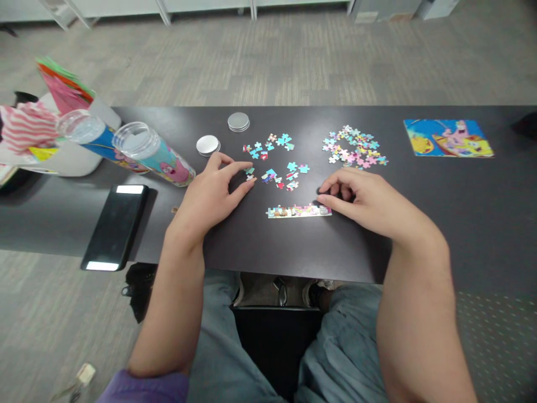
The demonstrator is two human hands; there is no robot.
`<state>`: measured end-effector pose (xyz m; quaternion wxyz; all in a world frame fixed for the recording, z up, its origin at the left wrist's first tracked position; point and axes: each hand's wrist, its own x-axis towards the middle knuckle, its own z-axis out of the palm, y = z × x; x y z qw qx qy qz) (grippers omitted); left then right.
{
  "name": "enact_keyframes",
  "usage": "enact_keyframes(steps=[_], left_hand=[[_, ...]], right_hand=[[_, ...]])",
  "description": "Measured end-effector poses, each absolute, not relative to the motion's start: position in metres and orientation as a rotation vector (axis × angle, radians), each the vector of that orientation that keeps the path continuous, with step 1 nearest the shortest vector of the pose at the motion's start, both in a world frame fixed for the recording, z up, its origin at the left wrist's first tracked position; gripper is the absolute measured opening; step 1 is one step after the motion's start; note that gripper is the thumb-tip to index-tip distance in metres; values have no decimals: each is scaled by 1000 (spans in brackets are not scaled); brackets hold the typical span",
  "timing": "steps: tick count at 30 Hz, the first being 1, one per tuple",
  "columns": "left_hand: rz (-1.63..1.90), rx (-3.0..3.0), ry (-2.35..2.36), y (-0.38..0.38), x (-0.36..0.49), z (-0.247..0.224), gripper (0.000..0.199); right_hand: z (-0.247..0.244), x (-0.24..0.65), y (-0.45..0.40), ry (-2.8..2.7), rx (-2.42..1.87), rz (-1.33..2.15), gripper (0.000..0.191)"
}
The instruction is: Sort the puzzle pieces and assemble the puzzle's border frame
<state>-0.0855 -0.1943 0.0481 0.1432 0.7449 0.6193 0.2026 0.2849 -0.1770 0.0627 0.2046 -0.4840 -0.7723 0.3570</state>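
Note:
My left hand (216, 187) rests on the dark table, its thumb and forefinger apart on either side of a few small jigsaw pieces (249, 172). To the right of those fingertips lie several loose jigsaw pieces (268, 174). A joined strip of jigsaw pieces (293, 211) lies flat in front of me, with a straight lower edge. At its right end is my right hand (354, 193), fingers loosely curled and a gap between thumb and forefinger. The thumb tip lies just above the strip; whether it touches is unclear. Beyond this hand sits a heap of mixed jigsaw pieces (354, 148).
Two clear-topped picture tubes (157, 154) lean at the left, near two round lids (238, 121). A black phone-like slab (115, 226) lies at the left front edge. A cartoon picture card (448, 138) is at the far right. A white bin (79, 159) holds colourful items.

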Motion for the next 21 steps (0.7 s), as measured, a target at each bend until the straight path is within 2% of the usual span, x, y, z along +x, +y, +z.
enact_keyframes(steps=[4, 7, 13, 21], left_hand=[[753, 2193, 1701, -191, -79, 48, 49], [811, 2282, 1630, -170, -73, 57, 36], [616, 2381, 1514, -89, -48, 71, 19], [726, 2424, 1472, -65, -36, 55, 17]], right_hand=[[62, 284, -176, -2143, -1353, 1014, 24], [59, 283, -174, -2142, -1351, 1031, 24], [53, 285, -174, -2154, -1309, 974, 18], [53, 284, -175, -2196, -1291, 926, 13]])
